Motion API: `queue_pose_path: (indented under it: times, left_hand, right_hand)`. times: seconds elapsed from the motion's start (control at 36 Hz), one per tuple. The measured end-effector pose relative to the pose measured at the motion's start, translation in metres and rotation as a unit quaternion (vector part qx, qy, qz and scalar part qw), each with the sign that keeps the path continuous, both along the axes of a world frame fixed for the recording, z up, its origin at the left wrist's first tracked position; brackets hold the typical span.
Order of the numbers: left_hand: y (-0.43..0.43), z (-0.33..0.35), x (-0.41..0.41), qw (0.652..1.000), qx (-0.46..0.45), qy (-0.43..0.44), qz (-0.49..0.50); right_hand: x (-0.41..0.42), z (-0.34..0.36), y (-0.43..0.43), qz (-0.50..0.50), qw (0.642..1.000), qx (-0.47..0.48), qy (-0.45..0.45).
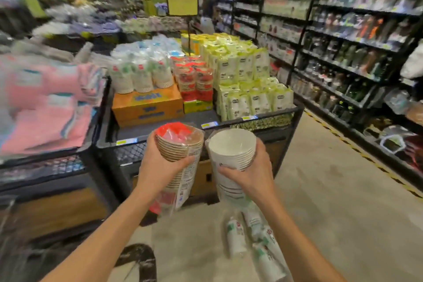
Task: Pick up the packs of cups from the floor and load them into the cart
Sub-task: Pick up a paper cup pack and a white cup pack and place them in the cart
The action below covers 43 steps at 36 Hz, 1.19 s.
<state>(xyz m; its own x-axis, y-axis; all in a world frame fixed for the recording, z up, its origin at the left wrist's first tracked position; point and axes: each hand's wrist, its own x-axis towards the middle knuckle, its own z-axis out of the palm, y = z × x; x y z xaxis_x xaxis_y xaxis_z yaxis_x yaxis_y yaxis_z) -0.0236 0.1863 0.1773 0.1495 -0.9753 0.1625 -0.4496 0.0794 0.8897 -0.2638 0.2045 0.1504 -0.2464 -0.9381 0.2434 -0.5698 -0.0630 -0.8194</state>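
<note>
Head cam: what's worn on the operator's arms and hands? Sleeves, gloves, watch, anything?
Nothing visible. Both the left hand and right hand are ungloved, and the left forearm and right forearm are bare to the frame's lower edge: no sleeves or cuffs show. No watch, wristband or tape at either wrist, and no rings on the fingers that show.

My single wide-angle view, worn on the head, looks forward and down the shop aisle (pixel 320 178): left hand (pixel 158 167) and right hand (pixel 254 174) close below the lens, cart (pixel 270 117) just beyond them
</note>
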Motion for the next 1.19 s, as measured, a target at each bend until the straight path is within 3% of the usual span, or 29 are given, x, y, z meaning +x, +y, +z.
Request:
queue_pose_path:
  times: [0.22,0.61,0.94,1.19]
  left_hand:
    - [0.056,0.005,0.157,0.989,-0.003,0.001,0.151]
    - [0.151,-0.012,0.451,0.925,-0.033,0.054,0.374]
    - [0.183,-0.033,0.591,0.871,-0.002,0.099,0.482]
    - [0.151,-0.056,0.664,0.799,0.013,0.124,0.589]
  right_hand:
    - [0.155,0.018,-0.020,0.164,0.986,-0.007,-0.008]
    - [0.501,0.023,-0.026,0.384,0.923,-0.009,-0.025]
    - [0.695,0.007,-0.034,0.502,0.865,0.001,-0.026]
    - [0.816,-0.010,-0.092,0.590,0.807,0.014,-0.023]
